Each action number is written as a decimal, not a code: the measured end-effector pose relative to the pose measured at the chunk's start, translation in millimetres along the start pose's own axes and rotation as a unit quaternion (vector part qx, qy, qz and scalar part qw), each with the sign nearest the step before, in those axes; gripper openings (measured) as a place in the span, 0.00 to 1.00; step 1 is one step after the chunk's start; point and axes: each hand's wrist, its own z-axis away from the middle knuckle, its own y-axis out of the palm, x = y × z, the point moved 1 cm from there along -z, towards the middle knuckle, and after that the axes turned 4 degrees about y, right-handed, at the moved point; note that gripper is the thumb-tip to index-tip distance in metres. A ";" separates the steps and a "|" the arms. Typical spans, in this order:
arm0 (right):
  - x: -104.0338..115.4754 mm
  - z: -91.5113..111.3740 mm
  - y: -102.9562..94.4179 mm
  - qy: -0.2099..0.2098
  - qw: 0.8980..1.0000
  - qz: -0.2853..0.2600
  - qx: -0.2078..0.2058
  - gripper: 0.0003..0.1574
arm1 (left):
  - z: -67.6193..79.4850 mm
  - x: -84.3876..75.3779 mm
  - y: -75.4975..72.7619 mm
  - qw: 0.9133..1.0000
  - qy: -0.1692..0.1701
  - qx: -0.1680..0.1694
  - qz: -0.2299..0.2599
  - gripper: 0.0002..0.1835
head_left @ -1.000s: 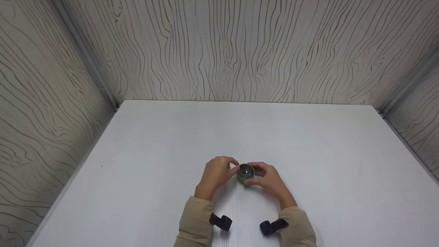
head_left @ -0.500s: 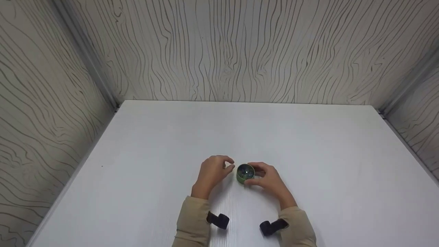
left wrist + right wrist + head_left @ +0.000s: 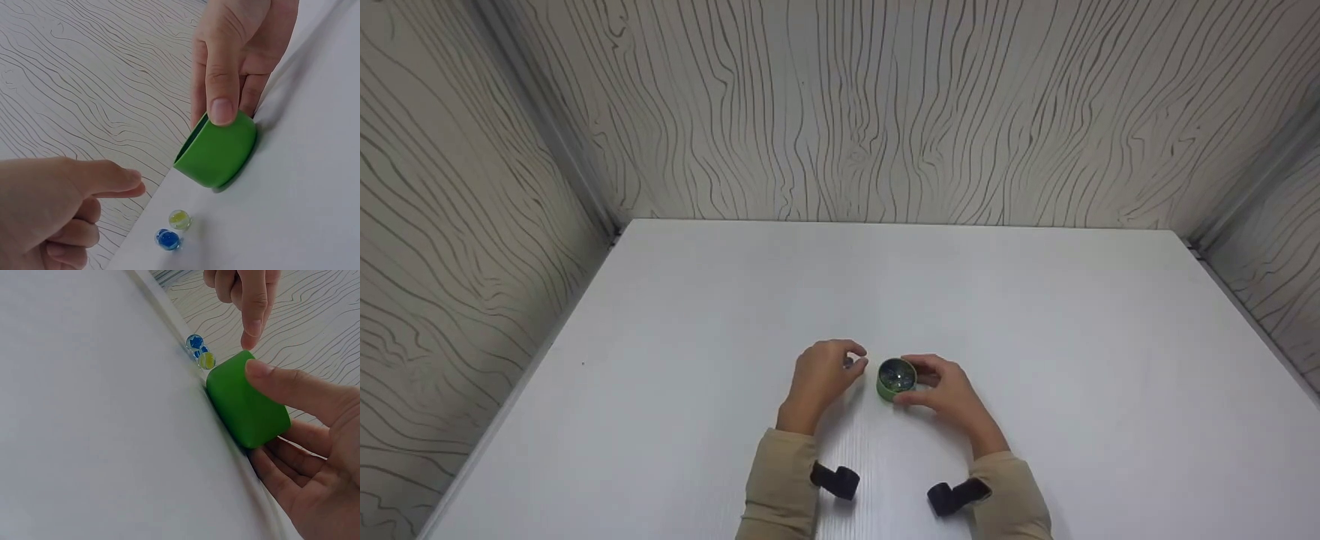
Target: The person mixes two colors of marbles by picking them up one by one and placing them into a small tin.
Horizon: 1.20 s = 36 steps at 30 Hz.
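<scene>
A small round green bowl [image 3: 886, 391] with a dark, glinting inside stands on the white table. My right hand [image 3: 952, 391] grips it from the right, thumb on the near side and fingers behind. Just left of the bowl hovers my left hand [image 3: 821, 375], its thumb and index finger reaching forward with a gap between the tips and nothing visible in them. In the left wrist view a blue marble [image 3: 167, 239] and a yellow marble [image 3: 179, 219] lie below those fingertips. The right wrist view shows another blue-patterned marble [image 3: 194, 342] in the same cluster.
The white table [image 3: 697, 300] spreads around both hands. Wood-grain panels [image 3: 855, 112] rise behind it and at both sides. A black wrist camera [image 3: 846, 483] juts from the left sleeve, and a second black camera [image 3: 941, 498] from the right one.
My left hand has drawn back leftward from the bowl's rim, and a marble now shows between its thumb and index finger in the head view. My right hand and the bowl have stayed put.
</scene>
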 end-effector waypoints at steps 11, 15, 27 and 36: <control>0.6 -0.3 0.6 0.000 1.000 -0.007 0.001 0.44 | -0.9 5.8 6.6 1.000 -0.010 0.001 -0.008 0.09; -0.5 -0.6 0.8 -0.004 1.000 -0.005 0.000 0.43 | -0.6 7.4 10.6 1.000 -0.015 0.002 -0.013 0.09; -0.3 0.1 1.0 -0.011 1.000 -0.012 0.001 0.42 | -0.1 9.0 19.3 0.999 -0.038 0.000 -0.014 0.11; -0.4 -0.2 0.4 -0.013 1.000 -0.006 0.002 0.42 | -0.2 9.5 24.3 0.999 -0.040 -0.003 -0.018 0.10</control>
